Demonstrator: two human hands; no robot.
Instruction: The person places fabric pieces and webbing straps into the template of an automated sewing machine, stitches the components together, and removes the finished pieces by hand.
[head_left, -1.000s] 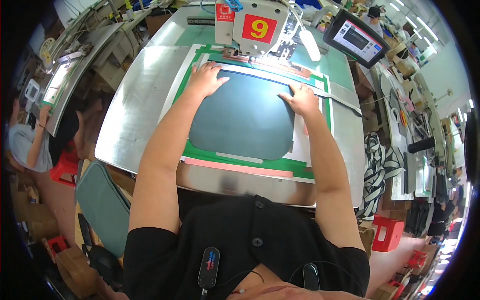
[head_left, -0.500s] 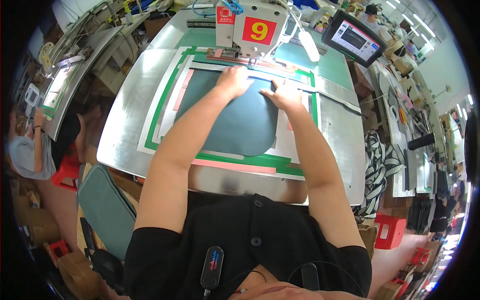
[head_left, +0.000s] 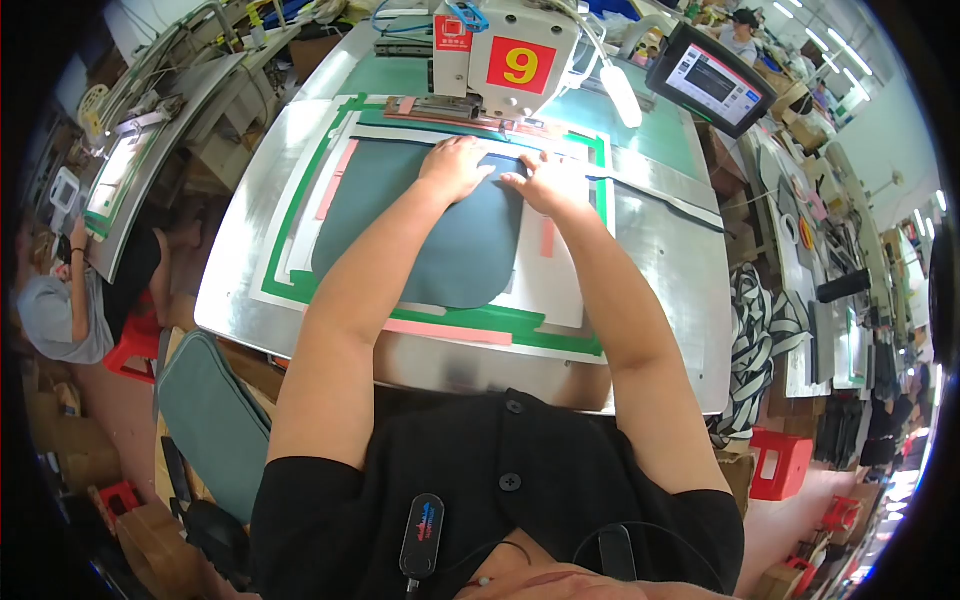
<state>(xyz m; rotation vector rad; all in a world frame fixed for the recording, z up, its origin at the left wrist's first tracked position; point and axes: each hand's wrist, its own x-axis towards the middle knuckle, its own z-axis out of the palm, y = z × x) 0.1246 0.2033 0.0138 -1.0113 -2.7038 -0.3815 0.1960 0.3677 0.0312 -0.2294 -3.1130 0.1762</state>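
A dark grey-green panel [head_left: 440,250] with rounded lower corners lies on a white template [head_left: 550,285] edged with green tape. On the panel's upper edge rests my left hand [head_left: 456,168], its fingers flat and apart. My right hand [head_left: 545,182] presses at the upper right corner, thumb spread from the fingers, close to a long pale strip [head_left: 645,183] that runs off to the right. Just beyond my hands is the head of a sewing machine [head_left: 515,60] marked 9, its needle area above the template's far edge.
A screen [head_left: 710,80] stands at the back right of the metal table [head_left: 660,330]. More grey-green panels [head_left: 210,400] are stacked at the lower left. A co-worker [head_left: 65,310] sits at the far left. Red stools [head_left: 778,465] stand on both sides.
The template and panel have shifted left under the machine head. My left hand has moved right along the panel's upper edge, my right hand has moved left, and they are now closer together.
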